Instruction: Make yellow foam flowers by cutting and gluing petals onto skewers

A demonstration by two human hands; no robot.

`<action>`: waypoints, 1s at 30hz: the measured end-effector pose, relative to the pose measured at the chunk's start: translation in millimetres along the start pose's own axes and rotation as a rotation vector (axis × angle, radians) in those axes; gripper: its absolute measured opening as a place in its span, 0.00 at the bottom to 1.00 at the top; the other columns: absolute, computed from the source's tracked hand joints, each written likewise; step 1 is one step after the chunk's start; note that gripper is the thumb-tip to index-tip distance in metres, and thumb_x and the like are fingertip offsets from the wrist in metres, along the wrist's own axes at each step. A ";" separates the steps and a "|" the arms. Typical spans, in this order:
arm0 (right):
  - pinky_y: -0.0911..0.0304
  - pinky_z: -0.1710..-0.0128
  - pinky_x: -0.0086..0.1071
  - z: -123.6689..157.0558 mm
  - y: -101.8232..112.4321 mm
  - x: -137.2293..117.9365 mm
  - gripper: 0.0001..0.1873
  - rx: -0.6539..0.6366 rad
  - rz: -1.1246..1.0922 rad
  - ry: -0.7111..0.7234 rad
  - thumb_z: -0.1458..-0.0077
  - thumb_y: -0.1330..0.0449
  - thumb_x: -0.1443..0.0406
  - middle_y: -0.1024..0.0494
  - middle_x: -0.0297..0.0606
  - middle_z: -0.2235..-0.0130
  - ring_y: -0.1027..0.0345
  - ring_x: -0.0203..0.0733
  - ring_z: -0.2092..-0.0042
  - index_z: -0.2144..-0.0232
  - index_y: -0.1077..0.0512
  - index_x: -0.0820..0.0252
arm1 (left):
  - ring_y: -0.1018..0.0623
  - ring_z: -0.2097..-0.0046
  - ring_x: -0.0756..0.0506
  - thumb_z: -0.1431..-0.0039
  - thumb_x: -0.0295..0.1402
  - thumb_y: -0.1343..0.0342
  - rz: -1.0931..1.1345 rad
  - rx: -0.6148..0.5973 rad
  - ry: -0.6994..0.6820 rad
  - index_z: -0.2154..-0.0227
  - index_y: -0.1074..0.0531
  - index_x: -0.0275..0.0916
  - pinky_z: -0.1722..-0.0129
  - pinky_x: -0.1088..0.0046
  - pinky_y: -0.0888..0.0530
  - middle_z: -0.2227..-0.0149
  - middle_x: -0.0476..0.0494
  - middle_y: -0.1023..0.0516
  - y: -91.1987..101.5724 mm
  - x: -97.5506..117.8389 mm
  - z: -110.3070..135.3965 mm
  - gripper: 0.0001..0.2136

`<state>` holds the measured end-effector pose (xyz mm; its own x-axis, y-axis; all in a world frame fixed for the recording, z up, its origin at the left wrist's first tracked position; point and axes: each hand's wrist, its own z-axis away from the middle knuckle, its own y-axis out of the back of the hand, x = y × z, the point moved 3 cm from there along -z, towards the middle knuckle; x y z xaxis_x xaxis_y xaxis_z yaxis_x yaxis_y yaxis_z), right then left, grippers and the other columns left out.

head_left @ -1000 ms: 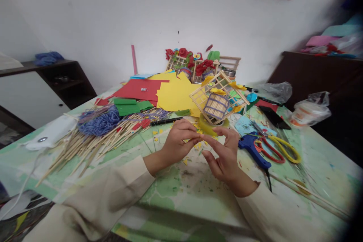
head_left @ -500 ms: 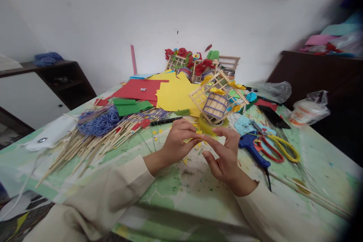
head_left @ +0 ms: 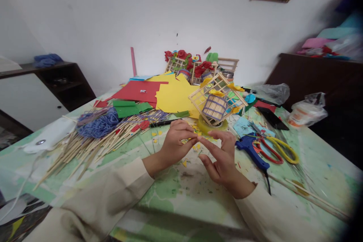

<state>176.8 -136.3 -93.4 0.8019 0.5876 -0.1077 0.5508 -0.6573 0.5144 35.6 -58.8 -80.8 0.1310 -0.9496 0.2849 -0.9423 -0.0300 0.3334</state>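
Observation:
My left hand (head_left: 175,144) and my right hand (head_left: 222,159) meet over the green patterned table (head_left: 181,193). The left fingers are curled in a pinch around a small yellow paper piece (head_left: 189,141). My right forefinger and thumb touch the same spot, while its other fingers are spread. Yellow scraps (head_left: 185,162) lie on the table under the hands. Just behind them a wooden lattice frame with a small stick basket (head_left: 216,100) stands on a yellow tape roll (head_left: 206,125).
Bamboo sticks (head_left: 85,145) and blue cord (head_left: 98,124) lie at left. Red (head_left: 136,90), yellow (head_left: 174,96) and green (head_left: 127,107) paper sheets are behind. A blue glue gun (head_left: 251,147) and scissors (head_left: 276,149) lie at right, with plastic bags (head_left: 306,111) beyond.
Both hands have stayed together at the yellow piece; the fingers shifted only slightly. The camera tilted a little.

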 end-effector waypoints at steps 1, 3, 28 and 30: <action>0.47 0.55 0.48 0.2 -0.7 -0.2 0.19 -0.009 -0.007 0.015 0.46 0.46 0.62 0.37 0.43 0.52 0.42 0.49 0.54 0.50 0.33 0.54 | 0.28 0.68 0.48 0.50 0.29 0.39 0.000 0.003 -0.002 0.74 0.24 0.38 0.64 0.66 0.33 0.75 0.46 0.25 0.3 0.2 -0.2 0.01; 0.47 0.55 0.48 0.8 -1.4 -0.7 0.19 -0.015 -0.019 0.038 0.46 0.46 0.62 0.37 0.43 0.52 0.41 0.49 0.53 0.50 0.33 0.53 | 0.28 0.67 0.48 0.50 0.30 0.39 0.005 0.004 -0.001 0.74 0.24 0.38 0.64 0.66 0.33 0.75 0.46 0.25 0.6 0.3 -0.3 0.01; 0.46 0.54 0.49 3.5 -4.2 1.0 0.23 -0.008 0.008 -0.038 0.46 0.45 0.61 0.39 0.42 0.51 0.43 0.49 0.53 0.46 0.36 0.50 | 0.28 0.66 0.47 0.49 0.31 0.40 0.011 -0.004 0.053 0.74 0.23 0.39 0.62 0.65 0.33 0.74 0.45 0.25 1.6 -2.5 0.5 0.02; 0.46 0.54 0.49 3.0 -2.7 3.0 0.22 0.026 0.025 -0.076 0.46 0.45 0.62 0.39 0.42 0.51 0.43 0.49 0.53 0.48 0.35 0.50 | 0.28 0.66 0.47 0.49 0.32 0.40 0.007 -0.007 0.053 0.74 0.23 0.39 0.62 0.65 0.33 0.73 0.45 0.25 1.7 -2.7 0.7 0.03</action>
<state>178.4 -134.1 -97.7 0.8300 0.5342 -0.1604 0.5357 -0.6835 0.4958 33.4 -56.5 -81.6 0.1407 -0.9319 0.3344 -0.9412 -0.0212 0.3371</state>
